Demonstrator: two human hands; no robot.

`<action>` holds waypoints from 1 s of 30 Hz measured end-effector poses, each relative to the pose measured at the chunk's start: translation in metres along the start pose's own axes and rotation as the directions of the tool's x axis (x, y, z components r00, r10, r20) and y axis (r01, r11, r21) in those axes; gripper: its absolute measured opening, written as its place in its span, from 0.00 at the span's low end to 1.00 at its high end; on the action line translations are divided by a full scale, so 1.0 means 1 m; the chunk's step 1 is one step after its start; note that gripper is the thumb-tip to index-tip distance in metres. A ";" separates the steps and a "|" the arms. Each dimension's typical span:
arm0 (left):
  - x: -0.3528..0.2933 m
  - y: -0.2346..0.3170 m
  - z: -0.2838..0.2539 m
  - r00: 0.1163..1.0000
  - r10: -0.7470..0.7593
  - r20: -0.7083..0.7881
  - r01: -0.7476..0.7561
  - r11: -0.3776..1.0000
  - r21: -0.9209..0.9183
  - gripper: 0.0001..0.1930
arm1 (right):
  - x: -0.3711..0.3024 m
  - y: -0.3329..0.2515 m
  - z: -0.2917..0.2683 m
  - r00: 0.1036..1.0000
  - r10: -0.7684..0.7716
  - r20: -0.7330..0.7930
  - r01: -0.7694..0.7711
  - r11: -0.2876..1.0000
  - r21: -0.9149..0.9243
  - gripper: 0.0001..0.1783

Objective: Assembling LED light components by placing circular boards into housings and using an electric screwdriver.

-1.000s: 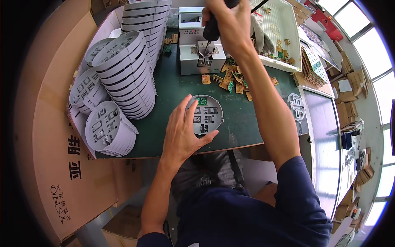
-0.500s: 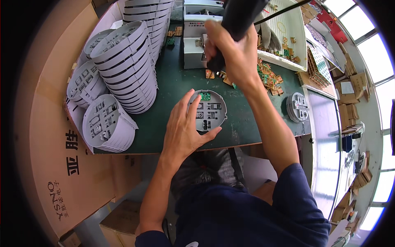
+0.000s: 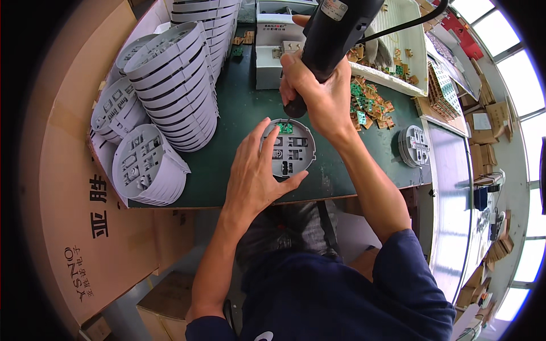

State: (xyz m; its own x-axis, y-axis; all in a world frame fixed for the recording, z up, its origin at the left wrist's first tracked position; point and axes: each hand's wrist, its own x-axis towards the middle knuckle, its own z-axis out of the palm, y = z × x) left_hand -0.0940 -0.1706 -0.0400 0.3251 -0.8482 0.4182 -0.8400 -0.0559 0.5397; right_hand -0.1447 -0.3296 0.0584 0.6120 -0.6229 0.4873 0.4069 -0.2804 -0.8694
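Note:
A round grey plastic housing (image 3: 301,162) with moulded slots lies on the green bench top. My left hand (image 3: 253,165) grips it, fingers over its left side and thumb at the lower rim. A small green circuit board (image 3: 285,128) sits inside the housing near its far edge. My right hand (image 3: 325,94) is wrapped round a black electric screwdriver (image 3: 335,40), held upright and leaning. The screwdriver's tip is down at the circuit board; whether it touches a screw is too small to tell.
Tall stacks of grey housings (image 3: 176,96) stand at the left inside a cardboard box (image 3: 122,227). Behind is a grey screw-feeding machine (image 3: 274,74). Loose circuit boards (image 3: 369,108) are heaped beside a white tray (image 3: 418,62). More round housings (image 3: 413,146) lie at the right edge.
My right hand has brought the screwdriver down and nearer, from above the bench behind to the circuit board. My left hand stays on the housing.

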 end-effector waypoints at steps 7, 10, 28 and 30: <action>-0.001 -0.001 0.000 1.000 0.009 -0.015 -0.009 1.000 -0.011 0.46 | 0.004 0.002 -0.002 0.993 0.052 0.108 -0.050 0.999 -0.018 0.25; -0.001 -0.001 0.000 1.000 -0.008 0.002 0.008 1.000 -0.011 0.46 | 0.004 0.002 -0.003 0.985 0.069 0.158 -0.062 0.997 -0.049 0.24; 0.001 -0.003 -0.001 1.000 -0.021 -0.015 0.019 0.995 -0.095 0.49 | 0.020 -0.006 -0.002 0.984 0.017 0.178 0.001 0.995 -0.102 0.34; 0.001 -0.003 -0.004 1.000 -0.003 -0.011 0.001 0.993 -0.117 0.50 | 0.026 -0.013 -0.004 0.983 0.016 0.182 0.012 0.989 -0.149 0.33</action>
State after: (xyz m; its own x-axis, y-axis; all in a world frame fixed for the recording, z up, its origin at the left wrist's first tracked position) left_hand -0.0895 -0.1690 -0.0377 0.3318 -0.8424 0.4246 -0.7833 0.0048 0.6217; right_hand -0.1372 -0.3450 0.0822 0.7318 -0.4834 0.4804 0.3086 -0.3935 -0.8660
